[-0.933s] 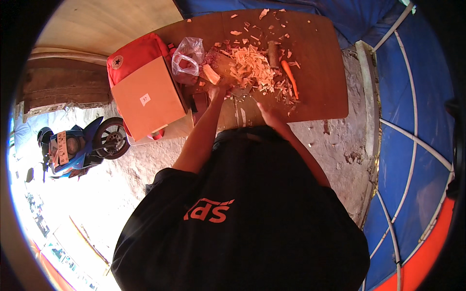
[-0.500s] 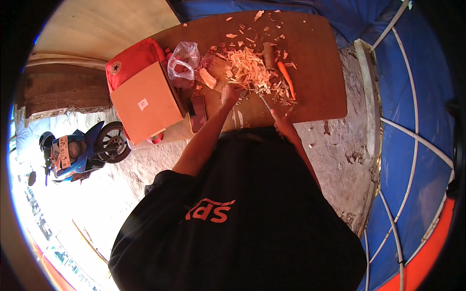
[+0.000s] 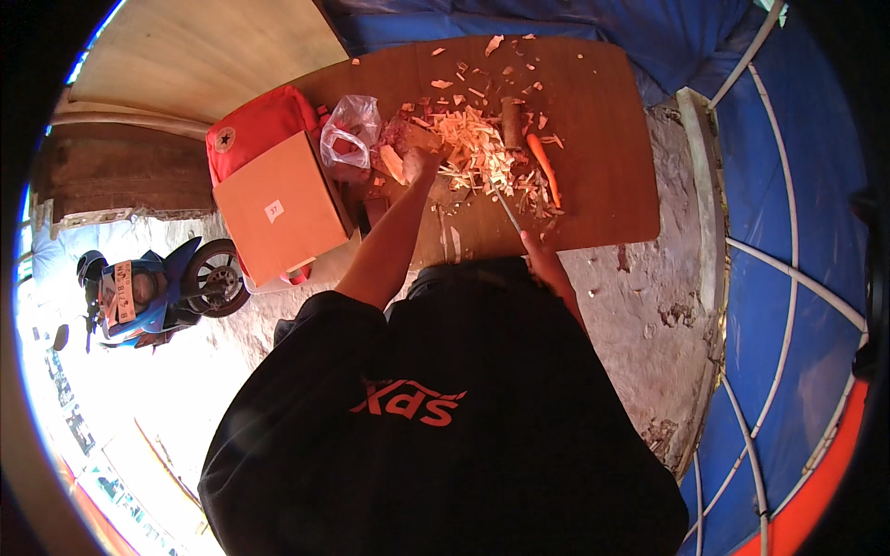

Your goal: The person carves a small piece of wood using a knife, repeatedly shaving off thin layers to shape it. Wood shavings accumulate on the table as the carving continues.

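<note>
My right hand [image 3: 540,248], at the table's near edge, is closed around a knife [image 3: 507,211]. The narrow blade points away from me toward a heap of pale chopped strips [image 3: 477,148]. My left hand [image 3: 425,164] reaches to the left side of that heap. Its fingers are too small and partly hidden to show whether they hold anything. Just left of it lies a pale chunk [image 3: 392,165]. Right of the heap are a brown cylindrical piece [image 3: 512,123] and a long, tapered orange thing like a carrot [image 3: 544,169].
At the left of the brown table [image 3: 603,139] are a clear plastic bag [image 3: 350,134], a cardboard box [image 3: 278,211] and a red bag [image 3: 264,120]. A dark phone [image 3: 375,209] lies partly behind my left forearm. A motorbike [image 3: 148,287] stands beyond, on the left.
My left hand has moved left and away from me, toward the pale chunk. My right hand still holds the knife near the table edge, and more of the blade shows.
</note>
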Tool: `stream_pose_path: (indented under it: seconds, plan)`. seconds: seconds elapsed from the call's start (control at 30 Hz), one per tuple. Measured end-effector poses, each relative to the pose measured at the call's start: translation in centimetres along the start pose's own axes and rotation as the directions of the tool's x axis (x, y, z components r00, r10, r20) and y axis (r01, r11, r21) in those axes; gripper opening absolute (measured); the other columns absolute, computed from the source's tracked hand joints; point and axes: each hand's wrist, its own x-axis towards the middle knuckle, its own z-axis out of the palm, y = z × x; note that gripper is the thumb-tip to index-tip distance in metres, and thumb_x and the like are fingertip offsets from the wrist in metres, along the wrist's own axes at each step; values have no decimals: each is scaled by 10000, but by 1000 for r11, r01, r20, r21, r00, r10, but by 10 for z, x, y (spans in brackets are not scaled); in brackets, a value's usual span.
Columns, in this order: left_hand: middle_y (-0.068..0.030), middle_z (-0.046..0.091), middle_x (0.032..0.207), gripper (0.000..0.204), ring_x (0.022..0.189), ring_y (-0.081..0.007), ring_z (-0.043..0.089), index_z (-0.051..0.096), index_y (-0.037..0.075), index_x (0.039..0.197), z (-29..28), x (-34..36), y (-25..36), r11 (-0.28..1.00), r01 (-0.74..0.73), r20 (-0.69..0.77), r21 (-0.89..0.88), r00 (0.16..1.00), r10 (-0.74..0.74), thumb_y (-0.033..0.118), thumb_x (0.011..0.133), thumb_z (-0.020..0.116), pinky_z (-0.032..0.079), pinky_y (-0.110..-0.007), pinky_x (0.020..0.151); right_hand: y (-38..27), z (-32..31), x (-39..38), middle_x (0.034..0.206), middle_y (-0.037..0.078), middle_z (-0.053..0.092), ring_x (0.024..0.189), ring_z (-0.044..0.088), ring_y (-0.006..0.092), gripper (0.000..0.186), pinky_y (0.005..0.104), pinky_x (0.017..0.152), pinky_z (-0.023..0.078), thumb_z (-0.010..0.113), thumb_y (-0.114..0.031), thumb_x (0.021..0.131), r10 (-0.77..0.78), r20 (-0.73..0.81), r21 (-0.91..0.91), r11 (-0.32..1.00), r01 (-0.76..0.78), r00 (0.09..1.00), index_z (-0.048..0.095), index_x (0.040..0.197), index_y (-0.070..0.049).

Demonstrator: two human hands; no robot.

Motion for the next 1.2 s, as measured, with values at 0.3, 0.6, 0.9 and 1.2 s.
stream_pose_path:
  seconds: [0.3,0.6,0.9,1.2]
  plan:
    - [-106,706,718,344,653,-213,692,733,38,839,-14,-3,-33,922,-222,-3,-316,972,233,357,711,744,534,-363,619,-19,7,28,589,142,579,653,630,330,829,462,639,482,404,-724,910,110,140,-281,957,-67,984,585,685,52]
    - [-99,675,705,259,587,-173,683,630,-16,894,-34,-47,-64,782,-47,102,-621,985,141,184,760,724,532,-299,499,-47,45,81,532,186,564,562,629,341,942,481,578,492,328,-808,870,-6,194,-585,802,120,981,598,619,59]
    - [-178,714,856,170,666,-284,713,663,-108,934,17,-43,-61,293,356,359,-887,932,-45,47,865,656,630,-351,605,-37,41,70,515,113,540,457,587,235,873,382,465,467,381,-802,863,73,262,-383,923,34,962,560,590,8]
    - [-99,695,709,220,511,-179,655,722,22,834,65,-11,-78,615,434,345,-659,900,-266,240,825,740,528,-292,415,-34,50,57,519,76,527,429,554,204,820,363,436,442,428,-784,863,98,251,-285,958,-24,963,531,584,-20]
